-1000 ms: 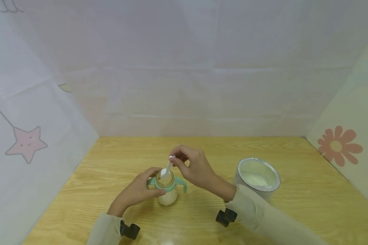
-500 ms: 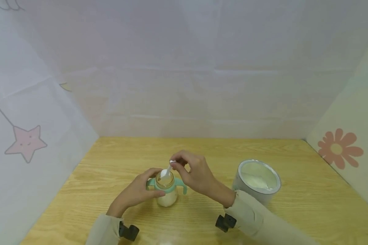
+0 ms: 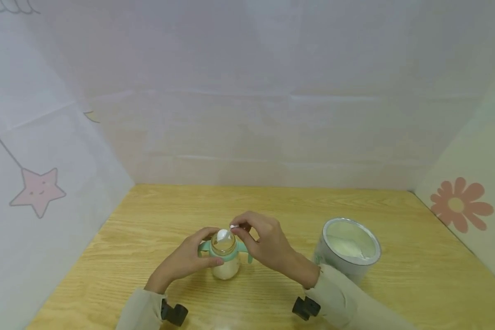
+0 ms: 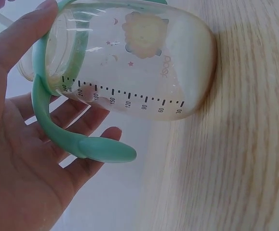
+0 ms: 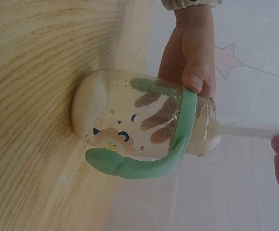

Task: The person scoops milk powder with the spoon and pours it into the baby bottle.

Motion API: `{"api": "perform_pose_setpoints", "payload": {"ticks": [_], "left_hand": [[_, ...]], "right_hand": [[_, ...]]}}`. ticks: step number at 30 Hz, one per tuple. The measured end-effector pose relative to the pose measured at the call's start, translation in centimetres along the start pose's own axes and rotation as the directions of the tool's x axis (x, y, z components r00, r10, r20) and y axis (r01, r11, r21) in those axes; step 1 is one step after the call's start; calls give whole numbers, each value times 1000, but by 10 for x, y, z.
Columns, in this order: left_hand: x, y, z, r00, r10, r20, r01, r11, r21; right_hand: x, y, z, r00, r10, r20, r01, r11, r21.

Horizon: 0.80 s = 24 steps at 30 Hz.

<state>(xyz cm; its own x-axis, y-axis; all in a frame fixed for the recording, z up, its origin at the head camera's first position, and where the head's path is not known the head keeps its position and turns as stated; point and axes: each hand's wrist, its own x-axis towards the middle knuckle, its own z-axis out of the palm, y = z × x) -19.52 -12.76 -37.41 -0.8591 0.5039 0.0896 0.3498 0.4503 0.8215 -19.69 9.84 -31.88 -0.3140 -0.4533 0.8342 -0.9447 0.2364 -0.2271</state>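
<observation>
A clear baby bottle [image 3: 225, 268] with a green collar and two green handles stands upright on the wooden table. Pale powder lies in its bottom, and a volume scale shows in the left wrist view [image 4: 129, 67]. Around the bottle's neck curve the thumb and fingers of my left hand [image 3: 185, 259], holding it from the left side. My right hand [image 3: 268, 240] pinches the end of a white scoop [image 5: 255, 132] between thumb and finger. The scoop's bowl is at the bottle's mouth; whether it holds powder is hard to tell.
An uncovered can [image 3: 348, 250] with a silver rim stands at the right, beyond my right forearm, with pale powder inside. The wooden table [image 3: 169, 201] meets printed cloth walls at the back and sides. Each wrist carries a small black camera.
My right hand has come down a little, and the scoop's handle end is lower and closer to the bottle's mouth. The left hand keeps its hold on the bottle.
</observation>
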Motion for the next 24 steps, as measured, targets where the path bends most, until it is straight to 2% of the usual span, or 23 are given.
{"api": "perform_pose_setpoints", "payload": {"ticks": [7, 13, 24], "left_hand": [[0, 1, 0, 1000, 12, 1, -12, 1000, 2], [2, 2, -1, 1000, 16, 12, -16, 1000, 9], [-1, 3, -1, 1000, -17, 12, 17, 1000, 5]], "right_hand": [[-1, -5, -5, 998, -56, -7, 56, 998, 0], [-6, -6, -8, 997, -69, -25, 69, 998, -6], [-10, -7, -10, 995, -95, -30, 94, 995, -36]]}}
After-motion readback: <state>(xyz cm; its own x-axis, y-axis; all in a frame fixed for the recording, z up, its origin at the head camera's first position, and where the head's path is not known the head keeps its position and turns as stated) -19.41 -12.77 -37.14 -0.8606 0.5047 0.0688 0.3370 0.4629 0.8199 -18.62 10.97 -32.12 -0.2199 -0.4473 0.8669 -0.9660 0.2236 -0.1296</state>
